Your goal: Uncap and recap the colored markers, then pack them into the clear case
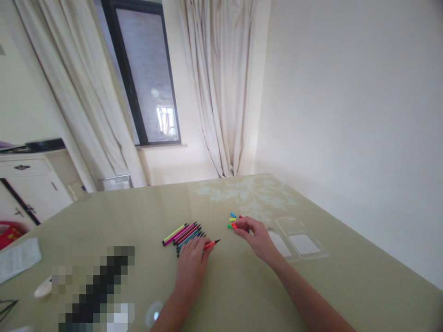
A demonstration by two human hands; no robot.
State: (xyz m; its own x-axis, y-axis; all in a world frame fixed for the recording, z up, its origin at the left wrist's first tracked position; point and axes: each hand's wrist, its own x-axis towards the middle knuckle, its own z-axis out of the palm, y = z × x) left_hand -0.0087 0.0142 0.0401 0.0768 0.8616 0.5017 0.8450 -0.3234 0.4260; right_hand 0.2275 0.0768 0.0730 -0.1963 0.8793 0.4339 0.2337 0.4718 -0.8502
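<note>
My left hand (pixel 193 256) is closed around an orange felt-tip marker (pixel 209 245), whose dark bare tip points right. Beside and partly under that hand lies a row of several uncapped markers (pixel 185 233) in yellow, pink, dark red and blue; the hand hides some of them. Between the thumb and fingertips of my right hand (pixel 254 234) is a small orange marker cap (pixel 234 226). Close around it on the table are loose caps, including a blue cap (pixel 233 215), a yellow cap (pixel 232 219) and a green cap (pixel 230 226).
A clear plastic case (pixel 304 244) lies flat beyond my right forearm. The glass-topped table (pixel 145 216) carries a pale cloth or packet (pixel 20 258), a white object (pixel 43 287) and a blurred-out dark patch at the left. A wall (pixel 353 115) borders its right side.
</note>
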